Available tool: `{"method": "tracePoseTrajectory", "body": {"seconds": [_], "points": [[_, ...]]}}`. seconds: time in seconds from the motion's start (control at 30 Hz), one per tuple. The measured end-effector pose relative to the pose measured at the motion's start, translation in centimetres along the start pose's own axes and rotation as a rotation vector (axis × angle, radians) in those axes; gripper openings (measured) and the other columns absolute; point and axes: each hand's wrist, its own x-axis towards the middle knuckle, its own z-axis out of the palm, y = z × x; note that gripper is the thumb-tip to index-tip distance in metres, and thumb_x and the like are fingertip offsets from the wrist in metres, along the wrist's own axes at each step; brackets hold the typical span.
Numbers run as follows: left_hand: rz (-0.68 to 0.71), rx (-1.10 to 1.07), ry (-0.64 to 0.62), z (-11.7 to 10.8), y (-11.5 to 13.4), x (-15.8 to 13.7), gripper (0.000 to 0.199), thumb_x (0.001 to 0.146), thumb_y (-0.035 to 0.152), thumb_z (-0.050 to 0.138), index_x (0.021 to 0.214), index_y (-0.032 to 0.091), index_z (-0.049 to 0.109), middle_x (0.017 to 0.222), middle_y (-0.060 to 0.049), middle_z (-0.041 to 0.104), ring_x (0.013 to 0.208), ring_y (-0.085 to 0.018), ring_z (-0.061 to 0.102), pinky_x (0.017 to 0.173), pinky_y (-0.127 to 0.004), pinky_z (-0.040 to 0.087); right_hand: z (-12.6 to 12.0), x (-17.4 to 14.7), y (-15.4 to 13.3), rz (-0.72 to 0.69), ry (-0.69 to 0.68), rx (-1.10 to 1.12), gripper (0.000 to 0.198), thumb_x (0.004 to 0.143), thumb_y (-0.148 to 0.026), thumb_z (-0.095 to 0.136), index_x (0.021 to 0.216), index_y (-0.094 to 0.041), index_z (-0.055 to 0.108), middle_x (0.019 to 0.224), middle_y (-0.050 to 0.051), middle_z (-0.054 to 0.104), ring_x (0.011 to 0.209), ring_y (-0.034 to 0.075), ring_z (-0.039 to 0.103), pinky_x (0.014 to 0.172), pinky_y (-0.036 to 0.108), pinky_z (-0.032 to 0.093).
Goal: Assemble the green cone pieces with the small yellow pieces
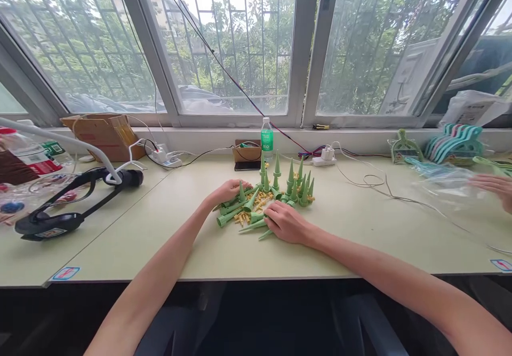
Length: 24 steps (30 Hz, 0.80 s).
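A heap of green plastic watering spikes [228, 217] lies on the table, with small yellow valve pieces [242, 218] scattered among them. Several more spikes [290, 178] stand upright, points up, behind and to the right of the heap. My left hand [227, 192] rests over the back left of the heap, fingers stretched out along the spikes. At the front right, my right hand [287, 221] has its fingers curled down on a green spike. Its fingertips are partly hidden, and pointed spike ends stick out from beneath the hand toward the left.
Behind the heap stand a green-labelled bottle [266, 138], a small cardboard box [241, 153] and a black phone [247, 166]. A black headset [80, 207] lies left. Cables [386, 196], hangers [454, 144] and another person's hand [494, 186] are at right.
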Motion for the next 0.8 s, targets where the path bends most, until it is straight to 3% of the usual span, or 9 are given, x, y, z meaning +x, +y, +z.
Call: {"method": "tracePoseTrajectory", "body": {"seconds": [0.1, 0.33, 0.57, 0.8], "points": [[0.044, -0.015, -0.008, 0.0, -0.4, -0.1, 0.059, 0.073, 0.073, 0.054, 0.096, 0.023, 0.075, 0.111, -0.003, 0.071, 0.11, -0.025, 0.06, 0.102, -0.033, 0.044, 0.2, 0.0, 0.5, -0.015, 0.006, 0.031, 0.021, 0.098, -0.022, 0.038, 0.092, -0.017, 0.057, 0.091, 0.008, 0.06, 0.09, 0.02, 0.053, 0.084, 0.035, 0.045], [0.005, 0.072, -0.007, -0.1, -0.2, -0.7, 0.07, 0.077, 0.075, 0.046, 0.115, 0.02, 0.069, 0.117, -0.004, 0.069, 0.11, -0.024, 0.061, 0.096, -0.027, 0.047, 0.4, -0.3, 0.5, 0.023, 0.016, 0.057, 0.02, 0.097, -0.022, 0.039, 0.09, -0.017, 0.056, 0.09, 0.008, 0.059, 0.087, 0.019, 0.052, 0.082, 0.034, 0.045], [0.086, 0.083, 0.046, -0.1, -1.5, -0.3, 0.06, 0.086, 0.064, 0.042, 0.122, 0.019, 0.063, 0.116, -0.007, 0.069, 0.11, -0.023, 0.062, 0.094, -0.031, 0.049, 0.3, -0.4, 0.1, 0.046, 0.037, 0.043, 0.02, 0.097, -0.02, 0.038, 0.089, -0.017, 0.057, 0.088, 0.008, 0.059, 0.083, 0.019, 0.051, 0.078, 0.032, 0.044], [0.142, 0.062, 0.159, 0.6, -3.0, 0.4, 0.055, 0.09, 0.059, 0.039, 0.117, 0.018, 0.064, 0.114, -0.008, 0.069, 0.105, -0.021, 0.065, 0.09, -0.03, 0.051, 0.3, -0.5, 0.0, 0.038, 0.046, 0.023, 0.019, 0.096, -0.018, 0.039, 0.088, -0.018, 0.056, 0.086, 0.008, 0.058, 0.081, 0.019, 0.05, 0.075, 0.032, 0.043]]}}
